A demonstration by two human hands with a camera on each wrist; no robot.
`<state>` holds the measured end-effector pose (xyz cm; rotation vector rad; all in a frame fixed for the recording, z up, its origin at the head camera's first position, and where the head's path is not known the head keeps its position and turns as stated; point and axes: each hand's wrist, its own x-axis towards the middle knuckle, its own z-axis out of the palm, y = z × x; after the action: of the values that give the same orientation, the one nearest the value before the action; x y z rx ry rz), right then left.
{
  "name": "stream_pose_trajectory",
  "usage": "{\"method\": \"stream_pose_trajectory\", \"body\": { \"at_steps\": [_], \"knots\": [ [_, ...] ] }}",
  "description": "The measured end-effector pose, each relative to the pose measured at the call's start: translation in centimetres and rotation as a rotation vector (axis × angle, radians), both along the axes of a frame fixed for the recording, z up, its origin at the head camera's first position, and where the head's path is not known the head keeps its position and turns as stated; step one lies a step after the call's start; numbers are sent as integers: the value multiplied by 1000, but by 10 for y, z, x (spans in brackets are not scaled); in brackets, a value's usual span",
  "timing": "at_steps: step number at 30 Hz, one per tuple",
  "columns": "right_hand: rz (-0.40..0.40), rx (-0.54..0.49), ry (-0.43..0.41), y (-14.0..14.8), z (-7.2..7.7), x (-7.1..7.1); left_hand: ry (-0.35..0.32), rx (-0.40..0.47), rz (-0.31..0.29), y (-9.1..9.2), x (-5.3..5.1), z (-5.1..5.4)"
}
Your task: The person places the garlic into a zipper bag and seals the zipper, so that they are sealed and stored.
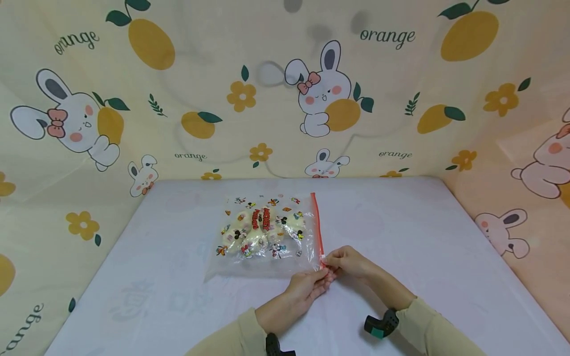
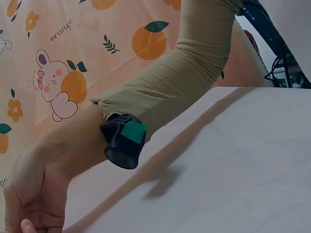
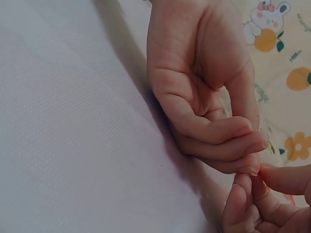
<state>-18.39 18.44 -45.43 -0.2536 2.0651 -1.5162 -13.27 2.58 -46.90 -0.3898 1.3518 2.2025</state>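
A clear zip bag [image 1: 262, 267] printed with cartoon figures and red lettering lies flat on the table, pale cream lumps inside it. Its red zip strip [image 1: 317, 222] runs along the right side. At the strip's near end, my left hand [image 1: 305, 290] pinches the bag's corner between thumb and fingers. Just beside it my right hand [image 1: 354, 263] pinches the same strip, fingertips close to the left ones. The right wrist view shows the left hand [image 3: 204, 92] with bent fingers meeting the right hand [image 3: 272, 208]; the gripped edge is mostly hidden there.
A white cloth covers the table [image 1: 392, 222]. Behind and at the sides hangs a patterned curtain [image 1: 267, 123] with rabbits and oranges. A black wrist camera [image 1: 381, 324] sits on the right wrist. Dark cables [image 2: 282, 68] show beyond the table in the left wrist view.
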Motion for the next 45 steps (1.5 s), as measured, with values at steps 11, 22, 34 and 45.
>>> {"method": "stream_pose_trajectory", "body": {
  "at_steps": [11, 22, 34, 45],
  "knots": [
    [-10, 23, 0, -2, 4, -2, -10, 9, 1, -1, 0, 1],
    [-9, 18, 16, -1, 3, -6, -8, 10, -6, -1, 0, 2],
    [-26, 11, 7, -1, 5, -9, 17, 10, 4, 0, 0, 0],
    [-38, 20, -7, -3, 8, -13, 14, 9, 3, 0, -1, 0]
  ]
}}
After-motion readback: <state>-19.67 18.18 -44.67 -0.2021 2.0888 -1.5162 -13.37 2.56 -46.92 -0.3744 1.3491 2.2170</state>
